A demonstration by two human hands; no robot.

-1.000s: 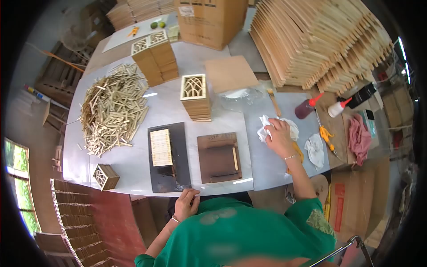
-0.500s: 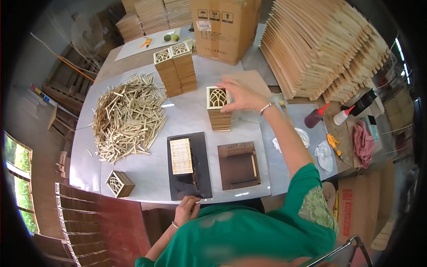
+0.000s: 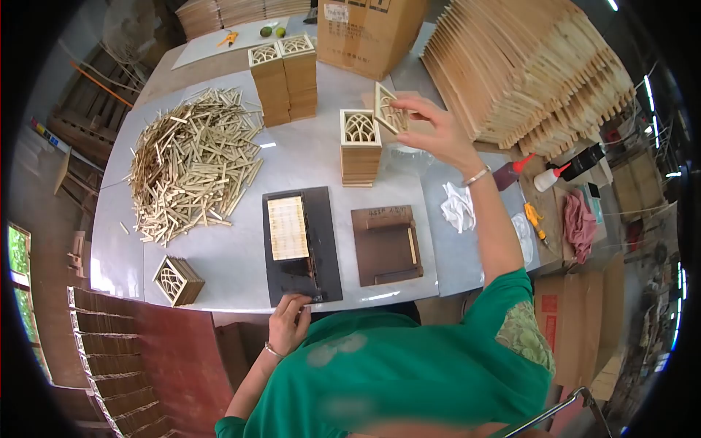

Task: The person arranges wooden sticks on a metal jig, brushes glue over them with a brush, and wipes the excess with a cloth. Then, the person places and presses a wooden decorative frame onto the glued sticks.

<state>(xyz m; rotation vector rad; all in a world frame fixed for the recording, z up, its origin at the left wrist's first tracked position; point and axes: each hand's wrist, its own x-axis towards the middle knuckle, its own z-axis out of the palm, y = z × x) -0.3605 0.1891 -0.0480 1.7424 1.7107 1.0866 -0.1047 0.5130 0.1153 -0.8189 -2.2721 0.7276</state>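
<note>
My right hand (image 3: 442, 135) pinches a small wooden lattice panel (image 3: 391, 109) between thumb and fingers, holding it tilted just right of and above a stack of like panels (image 3: 360, 150). Arched openwork shows on the stack's top piece. My left hand (image 3: 290, 321) has curled fingers at the table's front edge, by the lower end of a black board (image 3: 301, 285); whatever they may grip is too small to make out. On that board lies a pale block of slender strips (image 3: 288, 230). To its right sits a brown wooden jig (image 3: 383, 255) with raised bars and one pale strip.
A heap of loose wooden sticks (image 3: 193, 168) covers the left side. Tall panel stacks (image 3: 285, 87) stand behind, a smaller stack (image 3: 177, 281) at front left. A carton (image 3: 369, 36), piled boards (image 3: 511, 69), glue bottles (image 3: 551, 177) and a pink cloth (image 3: 578, 226) lie beyond.
My right hand has lifted a lattice panel off the middle stack, tilting it and moving up and right. My left hand stays by the black board. The whole view has shifted slightly.
</note>
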